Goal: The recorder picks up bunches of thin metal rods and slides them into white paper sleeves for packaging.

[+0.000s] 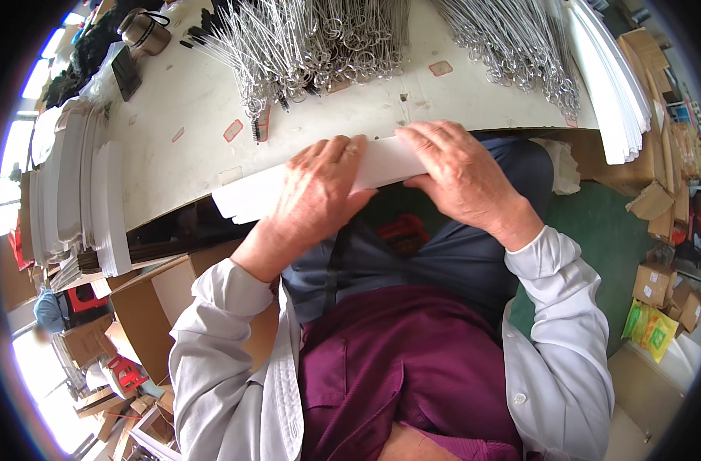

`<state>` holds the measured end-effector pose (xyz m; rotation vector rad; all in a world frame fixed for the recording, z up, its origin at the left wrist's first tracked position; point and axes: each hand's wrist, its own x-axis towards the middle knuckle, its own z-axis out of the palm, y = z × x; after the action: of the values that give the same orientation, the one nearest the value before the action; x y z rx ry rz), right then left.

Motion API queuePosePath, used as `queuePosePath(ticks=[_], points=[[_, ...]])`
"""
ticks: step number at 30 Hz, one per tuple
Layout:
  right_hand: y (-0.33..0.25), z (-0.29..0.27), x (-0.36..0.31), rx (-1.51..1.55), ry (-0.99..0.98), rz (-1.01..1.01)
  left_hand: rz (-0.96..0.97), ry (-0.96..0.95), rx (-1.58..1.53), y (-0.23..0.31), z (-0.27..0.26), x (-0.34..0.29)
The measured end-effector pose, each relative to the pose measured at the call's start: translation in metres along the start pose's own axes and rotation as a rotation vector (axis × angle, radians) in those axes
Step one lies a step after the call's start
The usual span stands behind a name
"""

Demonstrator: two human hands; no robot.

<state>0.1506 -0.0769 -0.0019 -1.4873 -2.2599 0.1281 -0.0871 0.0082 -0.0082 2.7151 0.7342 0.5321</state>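
long white papery strip (387, 159), smooth and plain, uneven at its left end, held in the fingers (353, 155) of the left hand (316, 183) and right hand (467, 169), worktop (162, 165) and shiny wire brushes (350, 46) beyond the fingers

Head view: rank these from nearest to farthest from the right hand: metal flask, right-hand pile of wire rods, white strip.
From the right hand:
1. White strip: touching the hand, extending to its left.
2. Right-hand pile of wire rods: on the table, beyond the hand.
3. Metal flask: far off, upper left.
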Motion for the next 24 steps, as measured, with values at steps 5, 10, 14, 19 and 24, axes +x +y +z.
queuePosePath(ticks=[5, 10, 14, 19, 24], points=[[-0.008, 0.003, 0.006, -0.092, 0.006, -0.022, 0.009, -0.034, 0.029, -0.008, -0.009, -0.007], [-0.009, 0.018, 0.014, -0.061, -0.022, -0.049, -0.068, -0.093, -0.025, -0.004, -0.004, -0.004], [0.001, 0.012, 0.016, -0.081, 0.004, -0.071, 0.003, -0.026, 0.002, -0.011, -0.014, -0.006], [0.018, 0.009, 0.030, -0.134, 0.064, -0.095, -0.023, 0.018, 0.119, -0.037, -0.025, -0.008], [0.047, 0.023, 0.044, -0.153, 0.088, -0.088, -0.080, 0.028, 0.142, -0.048, -0.010, 0.008]])
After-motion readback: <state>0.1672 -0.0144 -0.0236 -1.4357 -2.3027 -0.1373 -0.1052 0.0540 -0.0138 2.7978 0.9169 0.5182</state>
